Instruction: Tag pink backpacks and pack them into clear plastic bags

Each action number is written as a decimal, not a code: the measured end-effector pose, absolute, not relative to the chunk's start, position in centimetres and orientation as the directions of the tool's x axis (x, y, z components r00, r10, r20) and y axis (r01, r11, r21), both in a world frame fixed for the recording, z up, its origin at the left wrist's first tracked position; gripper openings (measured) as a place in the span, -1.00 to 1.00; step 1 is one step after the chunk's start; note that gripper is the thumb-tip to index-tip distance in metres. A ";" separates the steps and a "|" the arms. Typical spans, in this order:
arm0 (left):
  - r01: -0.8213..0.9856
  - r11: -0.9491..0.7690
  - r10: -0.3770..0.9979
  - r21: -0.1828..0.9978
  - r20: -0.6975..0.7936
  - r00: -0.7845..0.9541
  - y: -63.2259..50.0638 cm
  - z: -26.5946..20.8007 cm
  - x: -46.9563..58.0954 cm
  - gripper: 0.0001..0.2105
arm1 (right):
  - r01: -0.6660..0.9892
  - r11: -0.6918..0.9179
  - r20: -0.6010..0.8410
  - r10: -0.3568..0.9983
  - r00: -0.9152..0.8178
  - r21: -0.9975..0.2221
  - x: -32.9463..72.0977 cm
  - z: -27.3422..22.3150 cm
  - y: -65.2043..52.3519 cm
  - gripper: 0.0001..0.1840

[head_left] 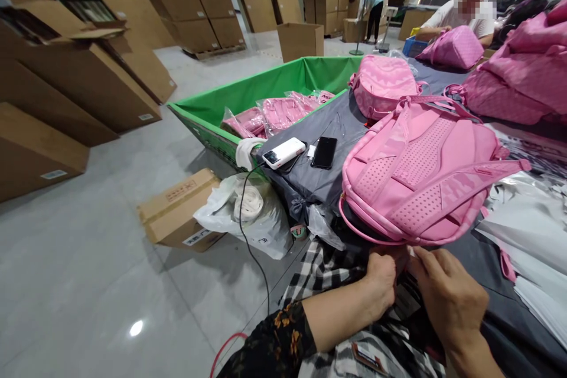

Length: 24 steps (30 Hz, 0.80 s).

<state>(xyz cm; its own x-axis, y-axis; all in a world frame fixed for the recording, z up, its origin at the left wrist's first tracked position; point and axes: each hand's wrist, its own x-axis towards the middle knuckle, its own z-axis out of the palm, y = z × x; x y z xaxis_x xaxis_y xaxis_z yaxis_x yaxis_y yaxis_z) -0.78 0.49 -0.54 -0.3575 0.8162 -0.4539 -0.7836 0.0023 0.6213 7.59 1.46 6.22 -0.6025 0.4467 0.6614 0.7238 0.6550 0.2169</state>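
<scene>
A pink backpack lies on the dark cloth of the table, its padded back panel and perforated shoulder straps facing up. My left hand is closed right at the backpack's near edge. Beside it, my right hand pinches with thumb and fingers at the same edge. The two hands nearly meet, and whatever is between their fingertips is too small and shaded to make out. Black-and-white checked fabric covers my lap below the hands.
Behind lies another pink backpack. A power bank and a phone rest at left. A green-lined bin holds bagged pink items. White sheets spread at right. A co-worker handles a pink bag across the table.
</scene>
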 end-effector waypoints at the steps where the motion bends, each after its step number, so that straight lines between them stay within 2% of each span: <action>1: -0.811 0.022 0.821 0.585 -0.473 -0.319 0.3 -0.3 -1.0 -0.79 | 0.721 0.656 0.644 0.456 -0.614 0.223 7.3 5.8 1.3 -0.60; 4: -0.834 0.050 0.826 0.549 -0.492 -0.274 -0.2 0.1 -1.6 -0.81 | 0.704 0.669 0.615 0.456 -0.643 0.240 7.3 4.6 1.0 -0.63; 7: -0.821 0.003 0.857 0.571 -0.425 -0.292 -0.6 0.1 -2.0 -0.82 | 0.675 0.694 0.603 0.435 -0.669 0.249 8.1 3.7 0.7 -0.76; 10: -0.827 -0.032 0.886 0.561 -0.367 -0.284 -0.9 0.2 -2.3 -0.81 | 0.659 0.712 0.611 0.415 -0.674 0.243 8.5 3.2 0.3 -0.80; 14: -0.781 -0.050 0.911 0.623 -0.292 -0.291 -1.2 0.8 -2.3 -0.79 | 0.675 0.714 0.666 0.414 -0.620 0.185 8.4 2.6 -0.2 -0.82; 20: -0.750 -0.068 0.862 0.658 -0.340 -0.377 -0.5 0.9 -1.5 -0.80 | 0.663 0.745 0.725 0.420 -0.546 0.068 9.4 2.2 0.0 -0.76; 22: -0.744 -0.083 0.825 0.663 -0.373 -0.424 0.0 0.7 -1.1 -0.78 | 0.718 0.694 0.758 0.434 -0.486 0.063 9.5 2.0 0.5 -0.72; 24: -0.732 -0.096 0.776 0.674 -0.410 -0.479 0.3 0.5 -0.8 -0.74 | 0.780 0.620 0.787 0.438 -0.435 0.087 9.2 1.6 1.2 -0.79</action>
